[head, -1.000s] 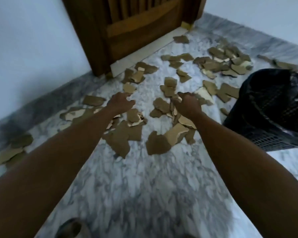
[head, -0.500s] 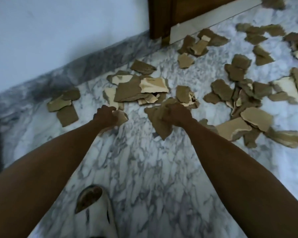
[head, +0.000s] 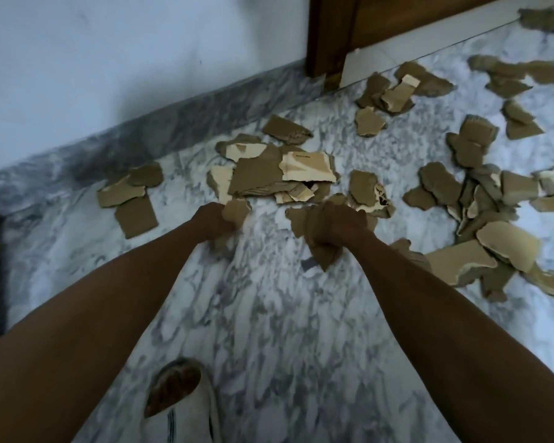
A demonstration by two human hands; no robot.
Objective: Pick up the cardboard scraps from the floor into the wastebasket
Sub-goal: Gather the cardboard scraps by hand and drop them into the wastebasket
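Note:
Torn brown cardboard scraps lie scattered over the marble floor [head: 269, 314]. My left hand [head: 213, 220] is closed around a small scrap [head: 235, 211] held just above the floor. My right hand [head: 333, 227] grips a bunch of larger scraps [head: 322, 255] that hang below the fist. A layered pile of scraps [head: 269, 172] lies just beyond both hands. More scraps [head: 480, 225] spread to the right, and a few pieces [head: 131, 203] lie to the left near the wall. The wastebasket is out of view.
A white wall with a grey marble skirting [head: 173, 123] runs along the left. A wooden door [head: 365, 24] and its pale threshold [head: 429, 49] stand at the top right. My foot in a white slipper [head: 179, 407] is at the bottom.
The view swung left and down, so the black wastebasket left the frame. Both hands closed on scraps and lifted them slightly; my slippered foot came into view.

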